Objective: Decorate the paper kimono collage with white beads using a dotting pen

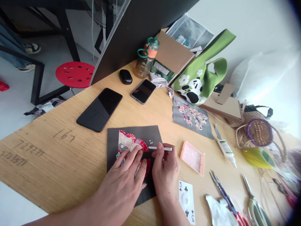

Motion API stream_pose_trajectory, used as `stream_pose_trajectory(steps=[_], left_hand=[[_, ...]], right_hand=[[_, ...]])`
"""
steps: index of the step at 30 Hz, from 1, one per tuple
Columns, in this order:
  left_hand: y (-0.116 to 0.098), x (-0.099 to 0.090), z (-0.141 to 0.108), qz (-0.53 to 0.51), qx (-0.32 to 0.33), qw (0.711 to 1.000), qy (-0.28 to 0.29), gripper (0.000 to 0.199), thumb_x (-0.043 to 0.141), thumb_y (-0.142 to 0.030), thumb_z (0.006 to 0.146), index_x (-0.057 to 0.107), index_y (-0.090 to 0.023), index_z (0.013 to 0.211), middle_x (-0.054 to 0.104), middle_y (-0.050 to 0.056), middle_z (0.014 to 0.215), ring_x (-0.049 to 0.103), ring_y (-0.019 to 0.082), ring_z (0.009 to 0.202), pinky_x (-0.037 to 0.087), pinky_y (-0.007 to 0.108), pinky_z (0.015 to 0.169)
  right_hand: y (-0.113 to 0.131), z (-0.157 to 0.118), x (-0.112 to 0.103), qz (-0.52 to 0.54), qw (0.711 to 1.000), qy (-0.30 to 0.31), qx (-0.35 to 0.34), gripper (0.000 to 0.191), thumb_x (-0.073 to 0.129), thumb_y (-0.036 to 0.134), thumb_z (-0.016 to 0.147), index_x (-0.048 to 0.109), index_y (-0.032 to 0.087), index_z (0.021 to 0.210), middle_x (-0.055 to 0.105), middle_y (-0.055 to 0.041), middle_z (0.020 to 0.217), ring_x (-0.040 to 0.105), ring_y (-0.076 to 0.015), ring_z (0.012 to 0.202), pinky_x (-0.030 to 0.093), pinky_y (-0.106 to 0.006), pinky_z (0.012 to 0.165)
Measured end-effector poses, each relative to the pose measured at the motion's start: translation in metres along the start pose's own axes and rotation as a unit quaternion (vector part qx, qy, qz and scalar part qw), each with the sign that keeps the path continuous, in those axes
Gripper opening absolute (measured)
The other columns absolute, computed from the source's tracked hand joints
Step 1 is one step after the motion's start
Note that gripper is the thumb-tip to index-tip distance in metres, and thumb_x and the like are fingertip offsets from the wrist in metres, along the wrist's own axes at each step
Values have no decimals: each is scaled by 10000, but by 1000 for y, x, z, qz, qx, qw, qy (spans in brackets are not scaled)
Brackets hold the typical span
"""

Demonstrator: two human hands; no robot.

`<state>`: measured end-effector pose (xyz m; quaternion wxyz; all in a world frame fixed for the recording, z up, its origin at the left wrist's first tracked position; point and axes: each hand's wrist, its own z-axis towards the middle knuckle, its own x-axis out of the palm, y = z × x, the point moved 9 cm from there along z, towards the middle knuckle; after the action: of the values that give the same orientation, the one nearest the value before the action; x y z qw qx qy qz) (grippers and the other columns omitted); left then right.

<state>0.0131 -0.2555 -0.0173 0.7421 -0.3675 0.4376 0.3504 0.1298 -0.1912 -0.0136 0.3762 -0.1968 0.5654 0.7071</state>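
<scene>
A black sheet (113,134) lies on the table, bearing a red and floral fabric piece (124,139) edged with small pearl-like beads. My left hand (125,175) rests flat over this fabric, fingers outstretched, covering much of it. Between thumb and fingers, my right hand (166,171) pinches a thin white stick (166,148), whose tip is at the fabric's beaded red edge. A few loose white beads (150,142) sit on the black sheet just above the tip. Right of my right hand is a pink tray (185,149) with many tiny beads inside.
A playing card (187,196), a glue bottle (227,150), scissors (223,191) and green-handled scissors (255,204) lie to the right. Two phones (100,110), a black mouse-like case (125,76), a bottle (147,59), a panda bag (195,84) and a patterned fabric sheet (191,116) are farther back.
</scene>
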Motion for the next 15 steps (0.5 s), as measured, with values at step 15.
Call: stream_pose_trajectory(steps=[15], left_hand=[[1,0,0,-7,-2,1000,-7,315,556,-311,966,625,-111,1199,655,150,1322,440,313,1395,258,466,1158]], right_hand=[[0,0,2,-5,1000,8,-3,248,414,392,1011,508,225,855,681,-32,659,660,-155,534,477,-253,496]])
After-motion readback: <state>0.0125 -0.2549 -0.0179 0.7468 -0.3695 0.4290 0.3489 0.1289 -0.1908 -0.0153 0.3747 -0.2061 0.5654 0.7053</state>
